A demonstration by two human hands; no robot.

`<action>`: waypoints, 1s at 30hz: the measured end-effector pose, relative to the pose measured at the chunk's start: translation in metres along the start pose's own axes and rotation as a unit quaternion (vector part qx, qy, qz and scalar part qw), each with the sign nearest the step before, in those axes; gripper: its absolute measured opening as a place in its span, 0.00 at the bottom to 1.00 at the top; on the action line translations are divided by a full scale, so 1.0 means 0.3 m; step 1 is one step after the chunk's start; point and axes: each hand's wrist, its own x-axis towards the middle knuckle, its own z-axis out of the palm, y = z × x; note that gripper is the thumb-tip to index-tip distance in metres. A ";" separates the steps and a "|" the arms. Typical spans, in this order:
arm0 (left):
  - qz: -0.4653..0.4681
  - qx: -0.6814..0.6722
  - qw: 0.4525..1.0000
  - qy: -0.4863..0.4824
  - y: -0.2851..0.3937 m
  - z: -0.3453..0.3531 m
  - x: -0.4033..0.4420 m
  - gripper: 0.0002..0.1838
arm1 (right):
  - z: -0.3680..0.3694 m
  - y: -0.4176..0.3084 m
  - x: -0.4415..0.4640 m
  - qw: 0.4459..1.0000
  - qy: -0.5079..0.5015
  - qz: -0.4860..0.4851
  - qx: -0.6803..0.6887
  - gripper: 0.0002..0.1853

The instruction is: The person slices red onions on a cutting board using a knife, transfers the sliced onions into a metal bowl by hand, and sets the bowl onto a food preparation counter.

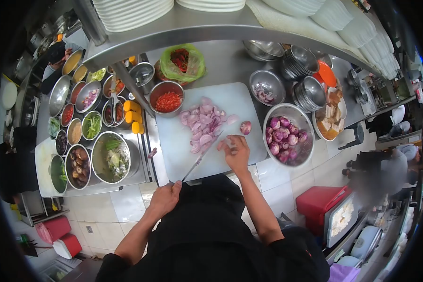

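A white cutting board (174, 145) lies in front of me, with a pile of sliced pink shallots (204, 117) on it. My left hand (165, 199) is closed round the handle of a knife (196, 162), whose blade slants up and right along the pile's lower edge. Right of the blade, my right hand (236, 151) has its fingers bent over the board, at a small pale shallot piece (221, 145). A peeled shallot (245, 127) rests just above that hand. Beyond the board's left corner stands a metal bowl of chopped red chilli (168, 102).
A steel bowl of whole shallots (289, 136) sits right of the board, below a bowl with a few slices (266, 89). Containers of ingredients, including mushrooms (80, 167), fill the left side. A plate-laden shelf (183, 34) crosses above. Other people stand at both sides.
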 end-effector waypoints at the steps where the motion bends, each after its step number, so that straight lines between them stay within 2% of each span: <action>1: 0.005 -0.013 1.000 0.000 -0.008 0.018 0.003 0.35 | 0.001 0.037 0.005 0.997 0.004 -0.082 0.013 0.16; 2: 0.011 -0.026 1.000 0.000 -0.014 0.033 0.006 0.35 | -0.001 0.046 0.009 0.986 0.007 -0.162 0.026 0.15; 5: 0.015 -0.009 1.000 0.001 -0.013 0.059 0.021 0.35 | 0.001 0.061 0.012 0.979 -0.014 -0.200 0.026 0.11; 8: 0.015 -0.007 1.000 0.006 0.014 0.051 0.010 0.35 | 0.005 0.048 0.005 0.984 -0.026 -0.165 0.066 0.10; 21: 0.004 0.030 1.000 0.002 0.029 0.005 -0.062 0.33 | 0.036 0.078 -0.001 0.985 -0.002 -0.162 0.066 0.07; 23: 0.074 0.072 0.994 0.027 -0.038 0.033 -0.053 0.32 | 0.034 0.062 -0.005 0.986 0.009 -0.144 0.088 0.06; 27: 0.062 0.095 0.993 0.014 -0.067 0.026 -0.053 0.31 | 0.020 0.043 -0.001 0.986 0.006 -0.146 0.085 0.06; 29: 0.003 0.047 0.999 0.025 -0.036 0.010 -0.068 0.30 | 0.020 0.040 -0.002 0.983 0.015 -0.162 0.086 0.05; 30: 0.003 0.049 0.999 0.022 -0.045 0.013 -0.064 0.30 | 0.022 0.047 -0.003 0.984 0.016 -0.158 0.085 0.05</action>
